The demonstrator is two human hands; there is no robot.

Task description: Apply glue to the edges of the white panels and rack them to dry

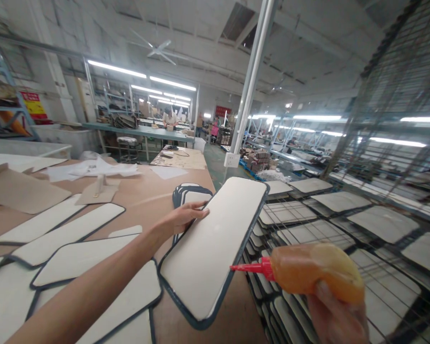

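Observation:
My left hand (191, 216) grips the left edge of a white rectangular panel (215, 248) with rounded corners and a dark blue border. The panel is tilted above the brown tabletop (165, 191). A squeeze bottle (308, 267) of amber liquid, with a red pointed nozzle, is in my right hand (337, 313). The nozzle tip is at the panel's right edge; whether it touches cannot be made out. Behind my left hand stands a stack of similar panels (191, 191). More white panels (71, 229) with dark borders lie overlapping on the table at the left.
At my right, a wire rack (315, 234) carries several layers of similar panels. A grey pole (252, 81) with a socket box (231, 160) rises beyond the table. Beige sheets (28, 191) and white paper (93, 166) lie at the far left. Another person (170, 119) is at a distant bench.

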